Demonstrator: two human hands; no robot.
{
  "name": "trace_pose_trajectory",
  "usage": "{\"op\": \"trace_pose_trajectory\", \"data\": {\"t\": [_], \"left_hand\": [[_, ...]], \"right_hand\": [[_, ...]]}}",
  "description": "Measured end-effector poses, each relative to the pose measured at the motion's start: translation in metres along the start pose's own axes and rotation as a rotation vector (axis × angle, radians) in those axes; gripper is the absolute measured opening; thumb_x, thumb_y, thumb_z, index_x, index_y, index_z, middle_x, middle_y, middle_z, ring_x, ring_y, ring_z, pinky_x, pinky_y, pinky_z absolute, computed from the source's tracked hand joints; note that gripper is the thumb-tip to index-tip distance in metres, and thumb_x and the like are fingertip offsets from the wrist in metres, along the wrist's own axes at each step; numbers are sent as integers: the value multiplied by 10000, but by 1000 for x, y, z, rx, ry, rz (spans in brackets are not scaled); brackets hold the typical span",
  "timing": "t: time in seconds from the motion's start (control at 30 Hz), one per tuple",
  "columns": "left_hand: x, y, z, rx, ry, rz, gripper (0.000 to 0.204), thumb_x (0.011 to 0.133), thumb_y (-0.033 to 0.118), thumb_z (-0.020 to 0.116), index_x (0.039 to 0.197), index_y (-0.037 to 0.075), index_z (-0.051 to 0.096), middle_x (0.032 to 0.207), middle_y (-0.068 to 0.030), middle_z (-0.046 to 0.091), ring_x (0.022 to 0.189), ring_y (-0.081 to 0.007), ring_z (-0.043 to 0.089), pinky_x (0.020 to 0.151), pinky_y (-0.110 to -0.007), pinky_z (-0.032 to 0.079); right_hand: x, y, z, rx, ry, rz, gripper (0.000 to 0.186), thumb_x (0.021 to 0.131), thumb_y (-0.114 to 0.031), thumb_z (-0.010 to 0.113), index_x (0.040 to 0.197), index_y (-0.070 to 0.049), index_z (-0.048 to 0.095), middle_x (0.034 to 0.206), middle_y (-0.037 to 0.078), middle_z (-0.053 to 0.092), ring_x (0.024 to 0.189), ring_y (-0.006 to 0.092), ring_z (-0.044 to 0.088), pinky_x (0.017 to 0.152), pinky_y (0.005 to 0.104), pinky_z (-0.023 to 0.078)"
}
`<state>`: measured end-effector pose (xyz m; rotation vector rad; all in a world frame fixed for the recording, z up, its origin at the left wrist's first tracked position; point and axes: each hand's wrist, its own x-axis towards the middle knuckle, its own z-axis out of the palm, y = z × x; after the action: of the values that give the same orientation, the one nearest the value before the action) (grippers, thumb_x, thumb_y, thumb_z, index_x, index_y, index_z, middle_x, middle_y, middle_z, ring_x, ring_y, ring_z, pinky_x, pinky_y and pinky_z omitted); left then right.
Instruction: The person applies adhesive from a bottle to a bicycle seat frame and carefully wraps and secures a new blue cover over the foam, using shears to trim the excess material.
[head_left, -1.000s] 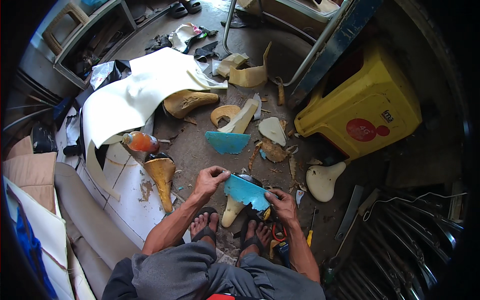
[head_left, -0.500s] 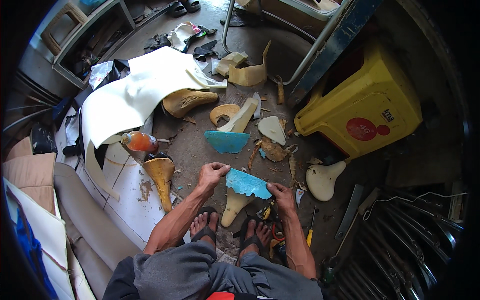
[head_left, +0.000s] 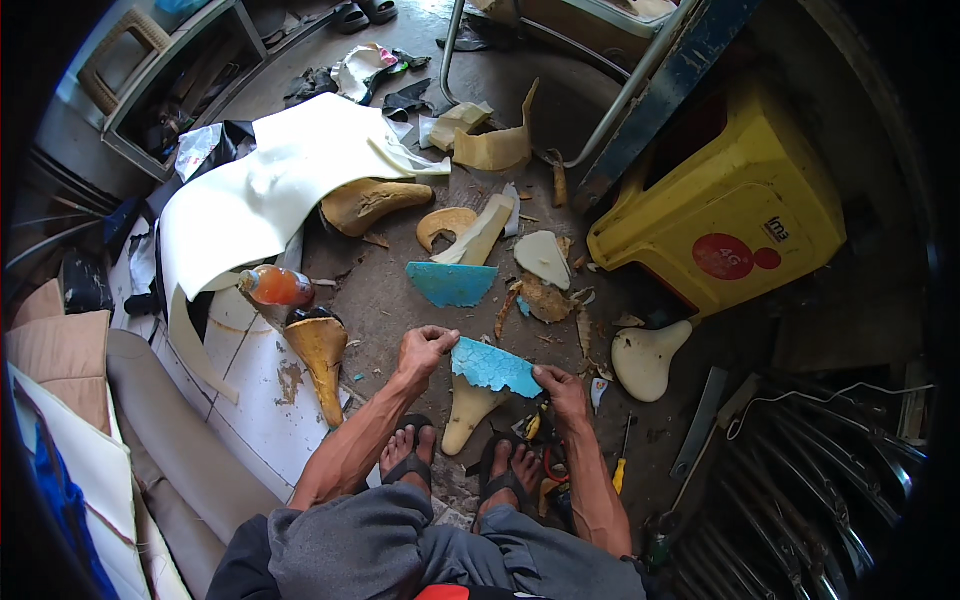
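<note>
My left hand [head_left: 426, 350] pinches the left end of a cracked light-blue foam piece [head_left: 493, 368], while my right hand [head_left: 562, 390] grips its right end. The piece is stretched between them, with a ragged lower edge. Partly hidden below it, a cream foam saddle pad [head_left: 468, 418] lies between my feet, narrow end toward me. A second blue piece [head_left: 452, 284] rests on the floor just beyond my hands. Farther off lie a long cream foam strip [head_left: 482, 235] and a curved tan foam piece [head_left: 446, 228].
A yellow plastic stool [head_left: 720, 210] lies tipped over at the right. More saddle pads [head_left: 650, 362] and a large white foam sheet [head_left: 270, 170] surround me. An orange bottle [head_left: 278, 286] lies at the left. A yellow-handled screwdriver [head_left: 620, 474] and red-handled scissors [head_left: 553, 466] are by my right forearm.
The view has shifted very slightly. Both hands keep holding the blue foam piece in nearly the same place.
</note>
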<state>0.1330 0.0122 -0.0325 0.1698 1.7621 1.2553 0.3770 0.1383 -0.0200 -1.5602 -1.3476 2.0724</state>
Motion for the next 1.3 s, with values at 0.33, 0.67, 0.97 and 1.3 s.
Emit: {"op": "trace_pose_trajectory", "data": {"t": [0.33,0.67,0.97,1.3], "left_hand": [[0,-4,-1,55,-7,-92,249,894,249,746,994,22,713,882,-39,679,783,-147,597,688,-303,473],[-1,-7,6,-179,-118,-213,267,932,236,716,1087,24,669,1018,-60,667,890,-180,640,769,-351,538],[-4,-24,0,-224,-153,-236,259,947,241,701,1104,38,672,1047,-46,666,961,-177,621,841,-364,515],[-9,-45,-11,-434,-278,-180,274,939,232,714,1111,24,665,1001,-50,673,877,-173,639,791,-357,531]], "right_hand": [[8,17,-1,-10,-34,-90,365,909,-273,749,1176,-27,710,997,13,710,887,103,625,802,260,485],[17,37,-12,35,-94,-60,414,922,-259,734,1265,-35,669,1120,49,702,976,125,639,861,281,499],[10,33,-7,-100,-108,-41,414,932,-267,715,1264,-27,660,1107,46,696,1004,137,628,906,285,482],[-1,30,-6,-18,-199,-11,363,938,-224,707,1236,-21,676,1085,38,693,978,123,624,852,265,497]]}}
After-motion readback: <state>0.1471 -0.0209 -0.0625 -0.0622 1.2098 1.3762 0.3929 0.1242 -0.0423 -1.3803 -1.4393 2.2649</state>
